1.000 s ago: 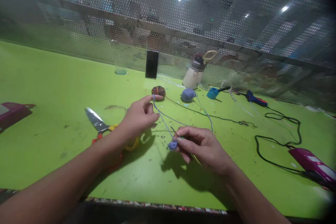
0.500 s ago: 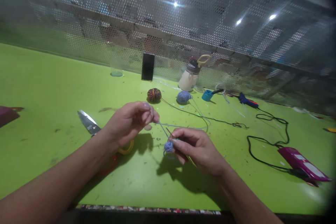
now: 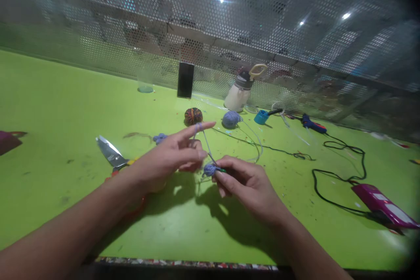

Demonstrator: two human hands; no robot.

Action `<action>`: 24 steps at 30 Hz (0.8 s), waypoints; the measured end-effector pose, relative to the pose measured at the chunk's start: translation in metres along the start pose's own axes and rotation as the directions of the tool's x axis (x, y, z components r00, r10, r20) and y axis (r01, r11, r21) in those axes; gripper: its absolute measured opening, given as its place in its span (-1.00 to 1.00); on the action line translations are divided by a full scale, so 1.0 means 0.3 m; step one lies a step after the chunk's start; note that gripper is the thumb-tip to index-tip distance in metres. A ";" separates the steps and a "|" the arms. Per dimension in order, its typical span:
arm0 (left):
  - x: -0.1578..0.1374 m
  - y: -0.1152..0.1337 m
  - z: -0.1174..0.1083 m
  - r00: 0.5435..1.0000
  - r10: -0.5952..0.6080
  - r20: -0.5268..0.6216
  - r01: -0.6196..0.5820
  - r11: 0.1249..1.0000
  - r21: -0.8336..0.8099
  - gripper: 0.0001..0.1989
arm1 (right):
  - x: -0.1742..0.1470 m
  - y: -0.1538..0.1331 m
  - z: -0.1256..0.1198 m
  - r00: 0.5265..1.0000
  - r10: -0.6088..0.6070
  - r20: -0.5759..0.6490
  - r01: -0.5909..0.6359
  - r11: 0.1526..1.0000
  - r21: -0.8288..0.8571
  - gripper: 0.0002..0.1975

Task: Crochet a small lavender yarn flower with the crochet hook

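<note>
My left hand [image 3: 177,153] has its index finger stretched out, with blue yarn [image 3: 206,141] looped round it. Its other fingers curl in on the strand. From that finger the yarn runs taut down to a small blue crocheted piece [image 3: 209,169]. The piece is pinched in my right hand [image 3: 244,183], along with a slim crochet hook [image 3: 222,170] of which a green part shows; the rest hides behind the fingers. Farther back sits the blue yarn ball [image 3: 231,119], its strand trailing over the table. A second blue crocheted piece [image 3: 159,138] lies beyond my left wrist.
Scissors [image 3: 111,153] lie partly under my left forearm. A multicoloured yarn ball [image 3: 193,116], a phone [image 3: 185,80], a bottle [image 3: 239,92] and a blue roll [image 3: 261,117] stand toward the mesh panel. At right are a glue gun [image 3: 313,124] and a corded purple box [image 3: 382,203].
My left index finger has straightened out to the right with yarn looped on it. The crocheted piece has risen slightly, and the second blue piece has come into sight behind my left hand.
</note>
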State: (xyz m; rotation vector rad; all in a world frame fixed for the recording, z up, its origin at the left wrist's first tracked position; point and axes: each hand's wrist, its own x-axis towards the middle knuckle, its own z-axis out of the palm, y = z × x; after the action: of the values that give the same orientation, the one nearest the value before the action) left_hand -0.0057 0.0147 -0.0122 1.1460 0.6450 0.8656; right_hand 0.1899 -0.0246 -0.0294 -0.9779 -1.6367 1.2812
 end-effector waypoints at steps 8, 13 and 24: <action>0.007 -0.029 0.007 0.998 -0.054 0.033 0.051 0.996 0.077 -0.27 | -0.002 -0.009 -0.006 0.979 -0.205 0.000 0.198 0.942 -0.270 -0.80; 0.014 -0.041 -0.005 0.999 -0.049 -0.011 0.050 0.994 0.095 -0.14 | 0.001 -0.002 -0.002 0.951 -0.308 -0.012 0.283 0.888 -0.363 -0.74; 0.006 -0.037 -0.003 0.999 0.015 -0.039 -0.015 1.000 0.007 0.06 | -0.002 0.001 0.010 0.959 -0.274 -0.069 0.233 0.904 -0.359 -0.74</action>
State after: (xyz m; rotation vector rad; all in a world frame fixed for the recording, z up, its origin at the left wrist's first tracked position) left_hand -0.0027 0.0150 -0.0232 1.1433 0.6721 0.9012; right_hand 0.1875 -0.0262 -0.0300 -0.9850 -1.8644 0.7584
